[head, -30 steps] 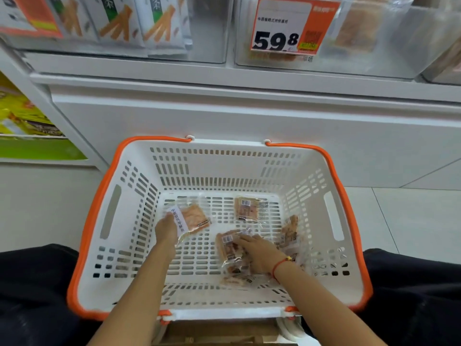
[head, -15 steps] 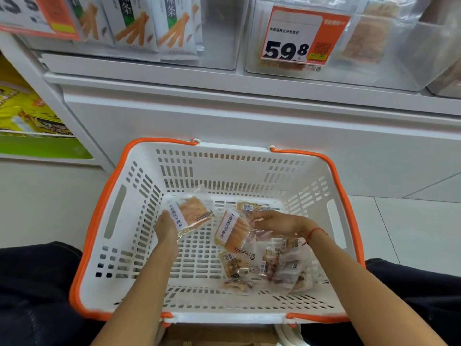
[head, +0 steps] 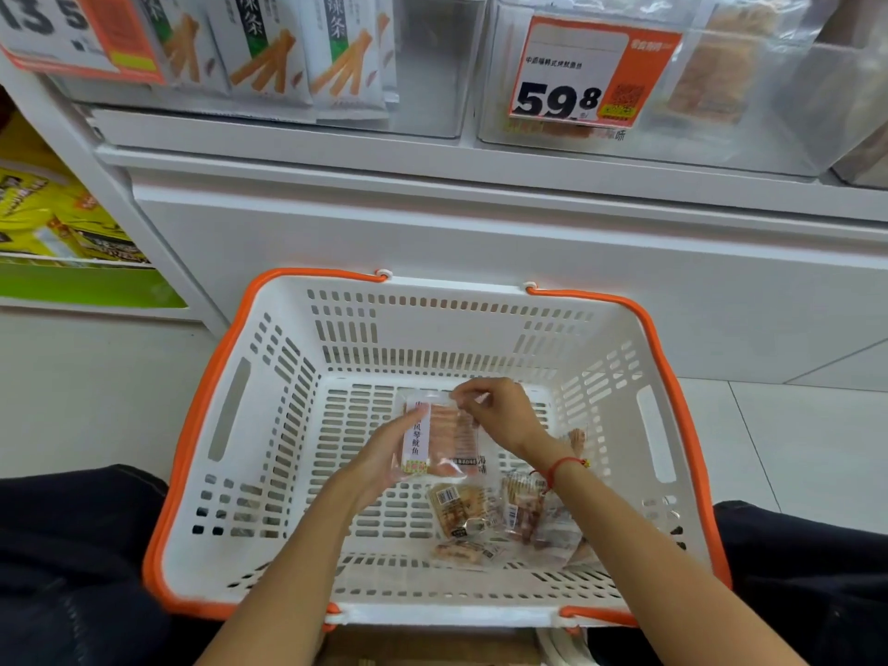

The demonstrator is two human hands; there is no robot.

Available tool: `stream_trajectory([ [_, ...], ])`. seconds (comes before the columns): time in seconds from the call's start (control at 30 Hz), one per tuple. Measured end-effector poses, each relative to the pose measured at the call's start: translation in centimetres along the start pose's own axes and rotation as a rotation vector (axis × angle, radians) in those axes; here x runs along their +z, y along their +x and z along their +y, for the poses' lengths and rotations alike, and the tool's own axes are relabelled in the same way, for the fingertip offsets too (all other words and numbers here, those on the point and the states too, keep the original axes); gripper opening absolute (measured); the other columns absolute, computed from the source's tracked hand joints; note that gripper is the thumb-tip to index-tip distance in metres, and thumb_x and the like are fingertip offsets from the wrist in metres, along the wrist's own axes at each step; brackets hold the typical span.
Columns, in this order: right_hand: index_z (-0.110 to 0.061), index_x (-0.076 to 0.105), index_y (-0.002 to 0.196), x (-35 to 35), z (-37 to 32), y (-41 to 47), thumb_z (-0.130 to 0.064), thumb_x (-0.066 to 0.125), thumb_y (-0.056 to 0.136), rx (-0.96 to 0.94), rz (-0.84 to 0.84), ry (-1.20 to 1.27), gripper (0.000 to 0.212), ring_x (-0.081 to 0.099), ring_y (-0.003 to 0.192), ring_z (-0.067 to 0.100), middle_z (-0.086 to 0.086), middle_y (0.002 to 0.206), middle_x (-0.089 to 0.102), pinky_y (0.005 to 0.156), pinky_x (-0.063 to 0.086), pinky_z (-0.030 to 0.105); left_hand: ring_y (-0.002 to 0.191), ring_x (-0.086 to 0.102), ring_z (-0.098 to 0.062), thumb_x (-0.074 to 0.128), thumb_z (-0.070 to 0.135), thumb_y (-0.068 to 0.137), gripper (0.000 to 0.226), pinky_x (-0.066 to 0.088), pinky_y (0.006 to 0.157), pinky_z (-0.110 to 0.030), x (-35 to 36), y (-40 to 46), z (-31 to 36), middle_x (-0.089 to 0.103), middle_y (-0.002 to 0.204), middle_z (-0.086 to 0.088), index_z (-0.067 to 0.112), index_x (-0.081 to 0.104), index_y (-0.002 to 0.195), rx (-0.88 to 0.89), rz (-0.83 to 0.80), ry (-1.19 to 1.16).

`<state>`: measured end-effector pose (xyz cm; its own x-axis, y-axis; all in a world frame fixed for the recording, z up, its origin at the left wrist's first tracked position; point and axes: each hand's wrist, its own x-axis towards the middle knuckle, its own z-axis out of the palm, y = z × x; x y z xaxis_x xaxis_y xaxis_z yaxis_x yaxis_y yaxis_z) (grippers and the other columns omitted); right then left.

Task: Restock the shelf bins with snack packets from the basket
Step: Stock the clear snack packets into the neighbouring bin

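A white basket (head: 288, 425) with an orange rim stands on the floor in front of me. Inside it, above the bottom, both hands hold clear snack packets (head: 444, 439) with orange contents, stacked together. My left hand (head: 384, 459) grips the stack's left edge. My right hand (head: 499, 415) pinches its top right corner. Several more packets (head: 509, 521) lie on the basket floor at the right, under my right wrist. A clear shelf bin (head: 749, 117) with a 59.8 price tag (head: 591, 74) sits above, holding similar packets.
A second clear bin (head: 423, 64) at upper left holds white stick-snack bags (head: 269, 50). The white shelf base (head: 480, 233) stands right behind the basket. Yellow packages (head: 53, 218) fill a lower shelf at far left. My dark-trousered knees (head: 72, 569) flank the basket.
My right hand lifted a packet from the basket floor and brought it left against the packet in my left hand. Both hands now hold the packets together, higher and nearer the middle.
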<state>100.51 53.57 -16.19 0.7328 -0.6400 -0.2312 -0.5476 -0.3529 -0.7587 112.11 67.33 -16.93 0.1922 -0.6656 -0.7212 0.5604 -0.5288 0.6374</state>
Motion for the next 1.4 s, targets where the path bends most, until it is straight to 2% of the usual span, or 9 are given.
stream_trajectory([
  [0.2, -0.016, 0.052, 0.105, 1.5, 2.1, -0.4, -0.016, 0.06, 0.089, 0.164, 0.339, -0.15, 0.017, 0.057, 0.081, 0.016, -0.005, 0.105, 0.056, 0.069, 0.051, 0.032, 0.125, 0.048, -0.027, 0.054, 0.028, 0.095, 0.052, 0.037, 0.1, -0.039, -1.0, 0.9, -0.8, 0.046, 0.142, -0.007, 0.013, 0.039, 0.142, 0.138, 0.41, 0.095],
  [0.3, -0.013, 0.049, 0.119, 2.3, 4.6, -1.4, -0.006, 0.061, 0.082, 0.296, -0.217, -0.401, 0.04, 0.061, 0.096, 0.024, 0.007, 0.118, 0.058, 0.083, 0.055, 0.04, 0.121, 0.049, -0.028, 0.052, 0.019, 0.097, 0.047, 0.039, 0.094, -0.037, -1.9, 1.4, -0.8, 0.045, 0.141, -0.012, 0.006, 0.038, 0.14, 0.145, 0.62, -0.064],
  [0.4, -0.025, 0.021, 0.149, 3.6, 6.1, -3.5, -0.008, 0.076, 0.073, 0.051, -0.681, -0.719, 0.095, 0.029, 0.138, 0.03, 0.006, 0.156, 0.02, 0.109, 0.037, 0.047, 0.108, 0.053, -0.029, 0.051, 0.02, 0.097, 0.041, 0.043, 0.077, -0.031, -2.5, 1.8, -0.8, 0.054, 0.116, -0.008, 0.003, 0.045, 0.133, 0.081, 0.686, -0.203],
  [0.6, -0.028, -0.006, 0.151, 4.4, 6.5, -5.0, -0.013, 0.071, 0.081, -0.26, -0.726, -1.142, 0.106, 0.012, 0.143, 0.032, 0.008, 0.159, 0.0, 0.111, 0.03, 0.046, 0.067, 0.05, -0.016, 0.052, 0.019, 0.096, 0.018, 0.039, 0.056, -0.027, -2.6, 2.1, -0.8, 0.054, 0.08, -0.004, 0.009, 0.055, 0.11, 0.075, 0.662, -0.22],
  [0.7, -0.025, 0.01, 0.151, 4.3, 7.2, -4.8, -0.009, 0.061, 0.086, -0.335, -0.647, -1.021, 0.084, 0.029, 0.134, 0.031, 0.008, 0.155, 0.017, 0.1, 0.042, 0.043, 0.067, 0.051, -0.015, 0.053, 0.018, 0.095, 0.011, 0.039, 0.056, -0.027, -2.4, 2.0, -0.9, 0.055, 0.082, -0.006, 0.011, 0.055, 0.104, 0.074, 0.644, -0.228],
  [0.83, -0.017, 0.047, 0.124, 3.2, 5.6, -3.4, -0.03, 0.047, 0.093, 0.028, -0.544, -0.571, 0.034, 0.057, 0.1, 0.026, 0.007, 0.12, 0.059, 0.086, 0.049, 0.036, 0.066, 0.05, -0.016, 0.05, 0.018, 0.096, 0.016, 0.036, 0.054, -0.026, -2.6, 2.2, -0.6, 0.054, 0.079, -0.006, 0.008, 0.055, 0.108, 0.089, 0.679, -0.177],
  [1.07, -0.006, 0.054, 0.115, -1.3, 4.9, -1.9, -0.016, 0.039, 0.096, 0.534, -0.637, 0.271, 0.026, 0.057, 0.101, 0.024, 0.01, 0.114, 0.058, 0.085, 0.051, 0.034, 0.1, 0.055, -0.031, 0.046, 0.027, 0.096, 0.03, 0.043, 0.093, -0.046, -3.0, 2.1, -1.2, 0.058, 0.114, -0.014, 0.009, 0.047, 0.12, 0.091, 0.803, 0.03],
  [1.2, -0.008, 0.056, 0.111, -3.3, 4.7, -1.8, -0.024, 0.04, 0.096, 0.568, -0.464, 0.842, 0.027, 0.068, 0.084, 0.023, 0.011, 0.105, 0.067, 0.066, 0.054, 0.027, 0.111, 0.052, -0.03, 0.047, 0.027, 0.096, 0.038, 0.041, 0.097, -0.043, -2.9, 1.8, -1.3, 0.053, 0.12, -0.007, 0.011, 0.043, 0.129, 0.083, 0.744, 0.106],
  [1.4, -0.008, 0.065, 0.089, -2.7, 3.4, -0.1, 0.0, 0.042, 0.095, 0.56, -0.33, 0.297, 0.025, 0.067, 0.067, 0.008, 0.006, 0.089, 0.07, 0.06, 0.051, 0.019, 0.123, 0.049, -0.028, 0.052, 0.03, 0.094, 0.052, 0.039, 0.101, -0.037, -2.1, 2.2, -1.9, 0.045, 0.142, -0.007, 0.018, 0.037, 0.143, 0.056, 0.488, 0.262],
])
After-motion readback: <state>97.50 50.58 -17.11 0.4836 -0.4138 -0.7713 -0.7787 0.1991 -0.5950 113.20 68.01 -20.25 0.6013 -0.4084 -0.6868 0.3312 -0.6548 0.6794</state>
